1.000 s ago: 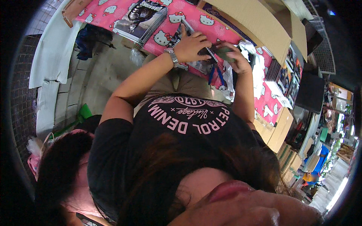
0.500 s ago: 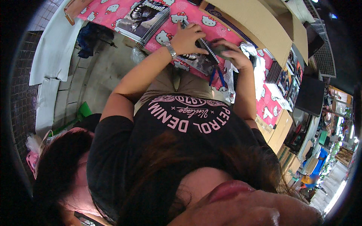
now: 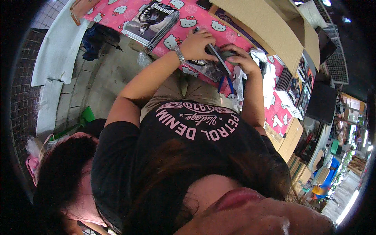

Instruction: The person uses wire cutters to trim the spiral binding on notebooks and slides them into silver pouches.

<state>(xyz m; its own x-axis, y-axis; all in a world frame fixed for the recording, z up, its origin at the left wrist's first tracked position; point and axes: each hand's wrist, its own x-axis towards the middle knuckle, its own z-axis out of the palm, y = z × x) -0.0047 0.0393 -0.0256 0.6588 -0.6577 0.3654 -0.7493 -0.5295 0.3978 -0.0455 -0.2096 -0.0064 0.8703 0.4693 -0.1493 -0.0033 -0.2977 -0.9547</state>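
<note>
My left hand, with a metal watch at its wrist, grips a spiral notebook stood up on its edge, which I see as a narrow strip. On the other side of it, my right hand curls its fingers around something dark and greyish; what that is, I cannot make out. Beneath my hands another notebook with a dark picture cover lies near the table's edge. Blue handles of a hand tool show just below the raised notebook. White crumpled material lies right of my right hand.
A stack of spiral notebooks lies at the left on the pink patterned tablecloth. An open cardboard box stands behind my hands. More notebooks are piled at the right. Another person is close at my lower left.
The raised notebook has tilted, its spiral side turning out of sight and a smooth edge now showing. My right hand's fingers have curled in closer to it.
</note>
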